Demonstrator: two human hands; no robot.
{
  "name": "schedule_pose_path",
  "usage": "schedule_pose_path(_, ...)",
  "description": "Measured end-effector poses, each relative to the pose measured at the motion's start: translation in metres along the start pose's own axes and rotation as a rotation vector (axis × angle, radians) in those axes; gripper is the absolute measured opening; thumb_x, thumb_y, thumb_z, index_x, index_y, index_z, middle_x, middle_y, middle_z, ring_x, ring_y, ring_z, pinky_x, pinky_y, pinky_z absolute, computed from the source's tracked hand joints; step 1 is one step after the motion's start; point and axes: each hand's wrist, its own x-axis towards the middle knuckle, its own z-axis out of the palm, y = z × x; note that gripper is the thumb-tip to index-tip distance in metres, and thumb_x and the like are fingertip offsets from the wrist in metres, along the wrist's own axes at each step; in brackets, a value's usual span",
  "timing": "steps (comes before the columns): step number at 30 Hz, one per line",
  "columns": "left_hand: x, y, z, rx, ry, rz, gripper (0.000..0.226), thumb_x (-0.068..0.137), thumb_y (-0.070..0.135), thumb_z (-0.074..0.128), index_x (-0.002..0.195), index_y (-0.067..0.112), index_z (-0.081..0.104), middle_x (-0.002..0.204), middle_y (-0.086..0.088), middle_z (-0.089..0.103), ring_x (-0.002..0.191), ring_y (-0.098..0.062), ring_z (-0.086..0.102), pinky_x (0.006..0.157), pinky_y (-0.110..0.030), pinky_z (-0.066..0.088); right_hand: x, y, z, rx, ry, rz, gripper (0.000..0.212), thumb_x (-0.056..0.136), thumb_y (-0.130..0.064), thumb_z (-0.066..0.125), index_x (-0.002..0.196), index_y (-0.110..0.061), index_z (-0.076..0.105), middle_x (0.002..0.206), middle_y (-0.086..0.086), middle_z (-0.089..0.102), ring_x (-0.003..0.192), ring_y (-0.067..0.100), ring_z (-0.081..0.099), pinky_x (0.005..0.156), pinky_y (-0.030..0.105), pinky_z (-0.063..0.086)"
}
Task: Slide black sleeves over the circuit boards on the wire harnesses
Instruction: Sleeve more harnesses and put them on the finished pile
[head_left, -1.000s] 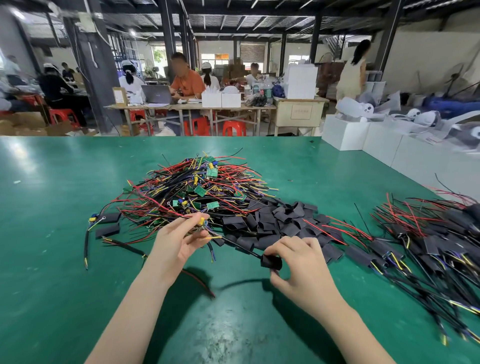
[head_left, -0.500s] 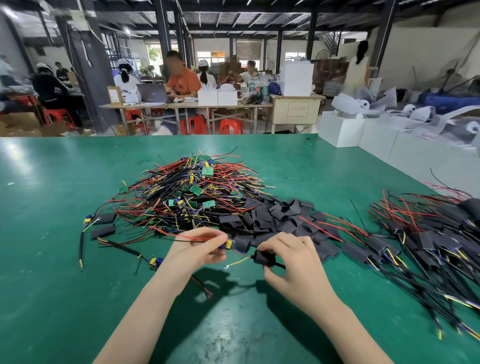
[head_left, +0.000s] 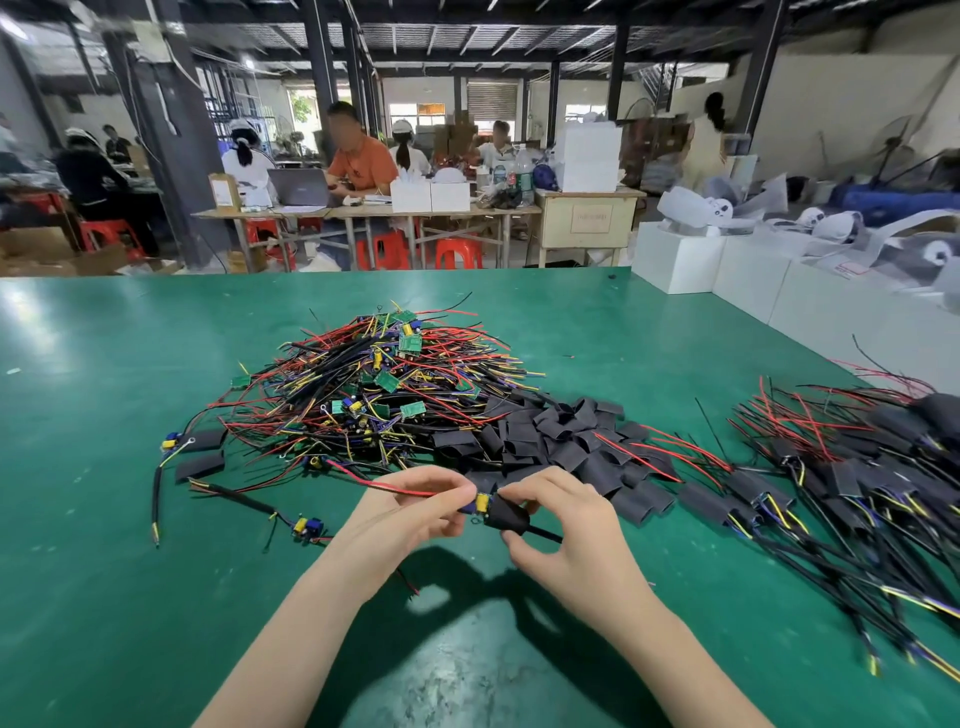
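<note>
Above the green table (head_left: 130, 597), both hands meet just in front of the piles. The left hand (head_left: 402, 512) has its fingers (head_left: 457, 486) curled together, pinching a red wire (head_left: 400, 488) and the end of a harness where a yellow part (head_left: 483, 501) and a bit of blue show. The right hand (head_left: 558, 525) holds a black sleeve (head_left: 506, 514) between thumb and curled fingers, the sleeve's open mouth touching the yellow part. A black cable (head_left: 543, 534) runs out of the sleeve's far end under the right palm. The board inside is mostly hidden, so how far the sleeve covers it is hard to tell.

Behind the hands lies a heap of unsleeved harnesses (head_left: 379, 384), red, black and yellow wires tangled with small green circuit boards. Just to its right sits a pile of loose black sleeves (head_left: 561, 436). Well to the right, a spread of finished harnesses (head_left: 841, 478) lies with sleeves on. Left of the hands, one harness (head_left: 306, 526) lies alone on the table, near two flat sleeves (head_left: 200, 465).
</note>
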Motion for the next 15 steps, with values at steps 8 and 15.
schedule_pose_path(8,0.0023,-0.0028,-0.0031,0.075,-0.037,-0.002,0.022,0.070,0.024,0.083,0.082,0.009,0.073,0.074,-0.006,0.066,0.068,-0.015,0.061,0.070,-0.022,0.053,-0.0003,-0.0018,0.0002,-0.001,0.042,-0.056,0.029,0.070,-0.017,0.071,0.099,-0.022,0.066,0.093,-0.014,0.058,0.092,0.002,0.054,0.082,0.029,0.043)
schedule_pose_path(15,0.0006,-0.0041,0.0006,0.113,-0.038,0.047,0.021,0.071,0.015,0.079,0.088,0.005,0.071,0.076,-0.008,0.068,0.066,-0.016,0.059,0.067,-0.023,0.051,0.0008,0.0001,0.0003,0.046,0.022,-0.046,0.027,0.071,-0.020,0.071,0.098,-0.023,0.068,0.092,-0.016,0.058,0.089,0.001,0.054,0.081,0.036,0.048)
